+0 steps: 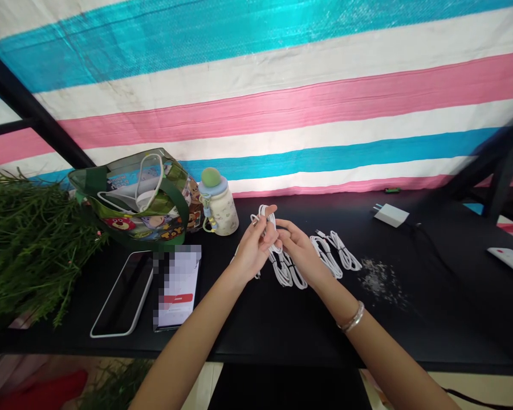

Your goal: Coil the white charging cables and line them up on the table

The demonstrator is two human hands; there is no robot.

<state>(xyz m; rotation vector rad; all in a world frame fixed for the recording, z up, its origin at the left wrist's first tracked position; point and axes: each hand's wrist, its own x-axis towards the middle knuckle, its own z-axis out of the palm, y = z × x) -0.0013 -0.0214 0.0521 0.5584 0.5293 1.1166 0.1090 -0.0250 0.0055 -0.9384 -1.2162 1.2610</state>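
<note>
Holding a white charging cable in my left hand, cable wound into a narrow coil, left fingers clamped around it. Lower loops hang below my hands, down to the black worktop. Right hand just beside the left, right fingers together, tips at the coil. Can't tell if they're gripping or only touching. Silver bangle on right wrist.

Right of my hands: two more bundled white cables, side by side, not touching my right hand as far as I can see. Past those, a patch of grey grit, then a white plug charger near the back edge and a white remote at the right edge.

Left of my hands: a phone in a pale case, lying flat, and next to it a sheet with a red label, partly blurred. Behind those, a transparent cartoon-print bag with green straps, a white cord inside. Beside it, a cream bottle with a green-topped lid. Green plant sprigs pile up at far left. Striped blue, pink and white tarp hangs behind.
</note>
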